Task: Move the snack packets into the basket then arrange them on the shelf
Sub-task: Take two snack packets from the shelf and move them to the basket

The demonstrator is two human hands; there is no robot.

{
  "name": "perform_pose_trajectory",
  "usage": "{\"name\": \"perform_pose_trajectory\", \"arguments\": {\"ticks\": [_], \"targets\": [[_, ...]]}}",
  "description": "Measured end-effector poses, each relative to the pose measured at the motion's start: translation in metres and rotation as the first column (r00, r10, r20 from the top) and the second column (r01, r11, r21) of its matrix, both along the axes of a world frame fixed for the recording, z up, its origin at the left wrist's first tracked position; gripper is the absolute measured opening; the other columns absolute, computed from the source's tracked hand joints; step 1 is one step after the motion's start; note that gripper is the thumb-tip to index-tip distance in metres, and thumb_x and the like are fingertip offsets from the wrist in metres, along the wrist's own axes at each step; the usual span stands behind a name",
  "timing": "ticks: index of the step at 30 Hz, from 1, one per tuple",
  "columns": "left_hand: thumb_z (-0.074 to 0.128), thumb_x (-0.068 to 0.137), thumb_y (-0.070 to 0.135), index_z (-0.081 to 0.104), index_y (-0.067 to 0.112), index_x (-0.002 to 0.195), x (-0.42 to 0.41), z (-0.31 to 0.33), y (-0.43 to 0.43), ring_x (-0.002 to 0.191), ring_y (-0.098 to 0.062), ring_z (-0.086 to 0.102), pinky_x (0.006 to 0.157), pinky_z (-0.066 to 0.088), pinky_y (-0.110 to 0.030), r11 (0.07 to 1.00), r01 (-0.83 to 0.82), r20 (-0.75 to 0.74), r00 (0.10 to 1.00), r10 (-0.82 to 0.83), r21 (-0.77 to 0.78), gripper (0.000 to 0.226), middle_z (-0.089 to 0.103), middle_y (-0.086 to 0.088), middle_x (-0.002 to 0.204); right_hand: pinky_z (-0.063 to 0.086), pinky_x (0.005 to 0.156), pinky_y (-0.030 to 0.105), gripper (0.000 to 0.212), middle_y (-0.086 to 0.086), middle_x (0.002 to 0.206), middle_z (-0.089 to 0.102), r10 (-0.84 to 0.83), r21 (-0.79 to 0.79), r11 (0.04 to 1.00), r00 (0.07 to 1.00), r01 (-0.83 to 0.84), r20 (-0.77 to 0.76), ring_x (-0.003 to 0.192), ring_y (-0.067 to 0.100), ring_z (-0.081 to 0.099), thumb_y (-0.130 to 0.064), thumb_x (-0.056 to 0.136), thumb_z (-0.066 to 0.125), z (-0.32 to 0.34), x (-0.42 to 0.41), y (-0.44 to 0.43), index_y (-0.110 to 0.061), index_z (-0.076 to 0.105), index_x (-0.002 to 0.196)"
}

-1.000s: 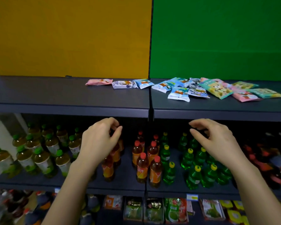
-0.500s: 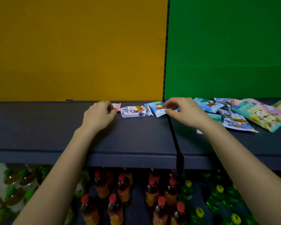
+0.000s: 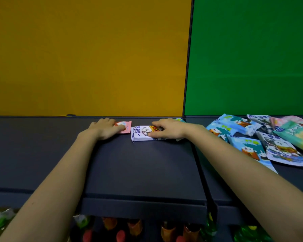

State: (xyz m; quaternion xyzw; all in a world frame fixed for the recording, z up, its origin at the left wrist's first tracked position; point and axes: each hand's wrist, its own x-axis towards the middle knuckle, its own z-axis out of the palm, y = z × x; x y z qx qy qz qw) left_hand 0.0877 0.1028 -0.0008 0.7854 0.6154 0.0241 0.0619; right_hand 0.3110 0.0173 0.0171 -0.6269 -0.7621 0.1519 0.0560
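Two were gripped, pink packet in my left hand, white packet in my right hand; none seemingly basketed yet.

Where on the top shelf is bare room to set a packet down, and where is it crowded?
Free: the top shelf left of the left hand, and the wide front strip nearer than the pink packet and white packet. Crowded: right of the right hand, the overlapping packet heap.

shop; stocked shelves; bottles
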Motion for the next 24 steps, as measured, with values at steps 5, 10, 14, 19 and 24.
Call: {"name": "perform_pose_trajectory", "arguments": {"ticks": [5, 10, 14, 19, 24], "targets": [[0.044, 0.083, 0.064, 0.035, 0.024, 0.140, -0.018, 0.017, -0.023, 0.138, -0.025, 0.025, 0.110, 0.018, -0.044, 0.989, -0.015, -0.008, 1.000, 0.014, -0.145, 0.070, 0.030, -0.005, 0.148, 0.028, 0.061, 0.032, 0.051, 0.001, 0.072, 0.046, 0.002, -0.010, 1.000, 0.998, -0.001, 0.066, 0.071, 0.020, 0.044, -0.062, 0.078, 0.057, 0.004, -0.006, -0.001, -0.013, 0.044, 0.072], [0.064, 0.065, 0.069, 0.055, 0.014, 0.101, -0.035, 0.019, -0.050, 0.088, -0.020, 0.059, 0.073, 0.044, -0.030, 0.982, -0.078, 0.199, 0.973, 0.113, -0.174, 0.066, 0.061, -0.005, 0.105, 0.032, 0.060, 0.031, 0.051, 0.003, 0.081, 0.050, -0.036, 0.004, 0.999, 0.998, 0.036, 0.053, 0.074, 0.020, 0.047, -0.056, 0.072, 0.069, 0.010, -0.016, -0.017, -0.011, 0.046, 0.080], [0.072, 0.065, 0.060, 0.056, 0.010, 0.078, -0.046, 0.022, -0.085, 0.059, -0.017, 0.054, 0.055, 0.036, -0.027, 0.985, -0.124, 0.311, 0.938, 0.155, -0.119, 0.054, 0.061, -0.004, 0.072, 0.033, 0.063, 0.032, 0.045, 0.004, 0.086, 0.051, -0.033, 0.103, 0.994, 0.999, 0.030, 0.027, 0.080, 0.020, 0.046, -0.051, 0.079, 0.064, 0.012, -0.026, -0.039, -0.011, 0.045, 0.086], [0.070, 0.081, 0.033, 0.054, 0.011, 0.100, -0.070, 0.018, -0.140, 0.057, -0.013, 0.056, 0.050, 0.043, -0.024, 0.972, -0.231, 0.782, 0.599, 0.174, -0.040, 0.033, 0.062, -0.002, 0.077, 0.040, 0.072, 0.032, 0.042, 0.010, 0.109, 0.062, 0.024, 0.095, 0.995, 0.939, 0.010, -0.344, 0.092, 0.022, 0.057, -0.044, 0.083, 0.061, 0.009, -0.036, -0.066, -0.009, 0.050, 0.101], [0.065, 0.086, 0.031, 0.049, 0.007, 0.112, -0.112, -0.005, -0.207, 0.059, -0.008, 0.065, 0.050, 0.051, -0.023, 0.877, -0.477, 0.951, 0.238, 0.198, -0.063, 0.039, 0.066, -0.010, 0.094, 0.049, 0.086, 0.040, 0.026, 0.007, 0.108, 0.064, 0.114, 0.063, 0.993, 0.735, -0.097, -0.668, 0.099, 0.022, 0.062, -0.036, 0.085, 0.061, 0.003, -0.079, -0.095, -0.016, 0.049, 0.097]]}}
